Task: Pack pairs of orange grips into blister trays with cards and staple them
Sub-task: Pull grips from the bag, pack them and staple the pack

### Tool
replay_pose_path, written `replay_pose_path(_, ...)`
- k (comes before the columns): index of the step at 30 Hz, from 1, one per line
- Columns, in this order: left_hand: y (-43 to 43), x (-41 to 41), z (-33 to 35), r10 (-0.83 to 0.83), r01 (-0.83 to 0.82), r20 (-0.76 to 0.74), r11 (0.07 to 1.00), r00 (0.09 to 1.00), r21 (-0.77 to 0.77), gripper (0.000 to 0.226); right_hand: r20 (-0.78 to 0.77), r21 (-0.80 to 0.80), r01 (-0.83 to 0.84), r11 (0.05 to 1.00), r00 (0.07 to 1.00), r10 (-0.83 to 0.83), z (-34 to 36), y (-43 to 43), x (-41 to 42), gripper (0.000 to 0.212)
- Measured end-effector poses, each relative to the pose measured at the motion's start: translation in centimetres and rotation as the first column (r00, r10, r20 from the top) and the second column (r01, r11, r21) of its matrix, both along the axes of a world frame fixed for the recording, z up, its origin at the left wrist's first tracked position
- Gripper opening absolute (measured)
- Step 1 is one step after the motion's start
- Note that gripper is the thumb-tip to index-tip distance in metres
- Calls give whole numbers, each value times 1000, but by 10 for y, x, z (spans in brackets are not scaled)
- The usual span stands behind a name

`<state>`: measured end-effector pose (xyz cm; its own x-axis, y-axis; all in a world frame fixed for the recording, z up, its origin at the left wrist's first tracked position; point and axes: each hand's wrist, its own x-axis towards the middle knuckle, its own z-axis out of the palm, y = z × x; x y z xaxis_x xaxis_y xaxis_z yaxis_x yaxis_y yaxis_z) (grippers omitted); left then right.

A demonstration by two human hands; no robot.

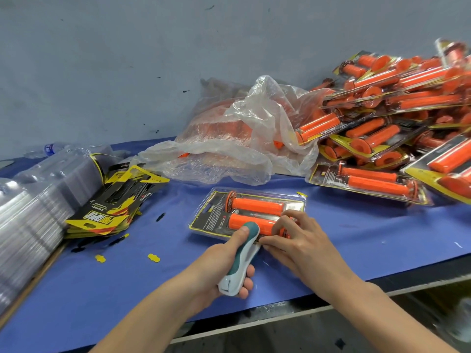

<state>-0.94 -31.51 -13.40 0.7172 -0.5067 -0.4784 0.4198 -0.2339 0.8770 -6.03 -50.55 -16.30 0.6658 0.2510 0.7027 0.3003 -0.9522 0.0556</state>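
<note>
Left hand [225, 262] grips stapler [240, 256] at 6 o'clock edge of blister pack [216, 212]; right hand [302, 242] pinches edge alongside; keep layers flush

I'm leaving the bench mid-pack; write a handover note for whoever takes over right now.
Left hand grips the stapler, its nose on the near edge of the blister pack. Right hand pinches that edge beside it. Two orange grips and a card are inside. Finished packs lie piled right; empty trays and cards left; bag of grips behind. To do: finish stapling, pack more.
</note>
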Motion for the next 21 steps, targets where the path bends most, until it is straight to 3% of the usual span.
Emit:
replay_pose_path(4,-3,-1,-2,17,-17,15,1000,1000,4,74,-20,24,4,1000,1000,-3,-2,0,0,10)
replay_pose_path(9,-6,-1,-2,21,-21,30,1000,999,0,57,-39,-63,122,991,991,-125,0,9,8,46)
replay_pose_path(14,-6,0,-3,39,-40,45,999,998,19,53,-24,-102,70,992,997,-73,-1,12,15,32)
replay_pose_path(18,-8,1,1,38,-38,18,999,999,20,62,-50,-103,75,992,996,-80,-2,10,17,37)
replay_pose_path(20,1,5,7,-22,21,16,996,1000,86,67,-62,-96,92,991,993,-98,0,9,16,42)
replay_pose_path(21,11,8,11,-69,55,63,980,996,189,68,-49,-93,100,991,993,-105,1,8,15,36)
